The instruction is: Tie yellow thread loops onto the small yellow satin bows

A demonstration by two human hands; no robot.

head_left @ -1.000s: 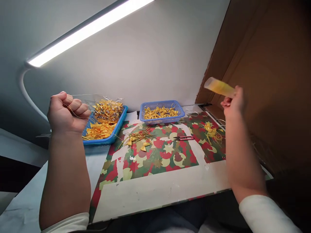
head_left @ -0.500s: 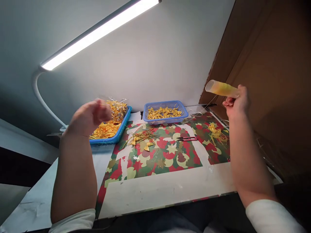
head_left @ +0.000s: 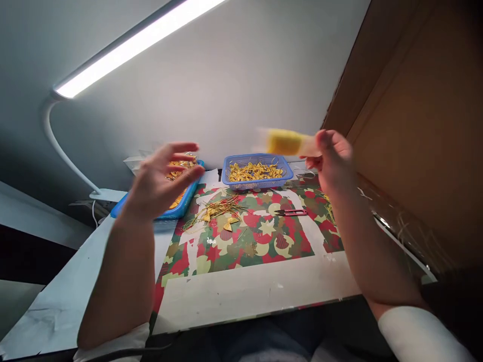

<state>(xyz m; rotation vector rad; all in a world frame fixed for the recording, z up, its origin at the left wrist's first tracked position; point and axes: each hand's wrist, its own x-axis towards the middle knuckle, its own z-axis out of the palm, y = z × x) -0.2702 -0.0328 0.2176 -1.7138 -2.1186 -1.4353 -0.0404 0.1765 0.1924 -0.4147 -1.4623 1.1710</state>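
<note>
My right hand [head_left: 334, 158] grips one end of a whitish tube wound with yellow thread, a thread spool [head_left: 285, 142], held up over the table and blurred by motion. My left hand [head_left: 162, 176] is raised with fingers spread and nothing visible in them. It partly covers a blue tray [head_left: 187, 201] heaped with gold bows. Between the hands, further back, stands a blue-purple basket [head_left: 256, 185] of gold bows. Below it on the patterned sheet lie a bundle of gold ties [head_left: 222, 207] and a loose gold bow [head_left: 229, 223].
Thread snips [head_left: 290, 213] with a reddish handle lie on the patterned sheet [head_left: 264, 246]. A lit lamp [head_left: 132, 50] hangs over the upper left on a white bent neck. Brown cardboard [head_left: 411, 125] walls the right side. Yellow thread scraps [head_left: 328, 206] show behind my right forearm.
My right hand has swung left with the thread spool, towards the middle. My left hand has opened from a closed shape and shifted slightly right. The view has turned a little.
</note>
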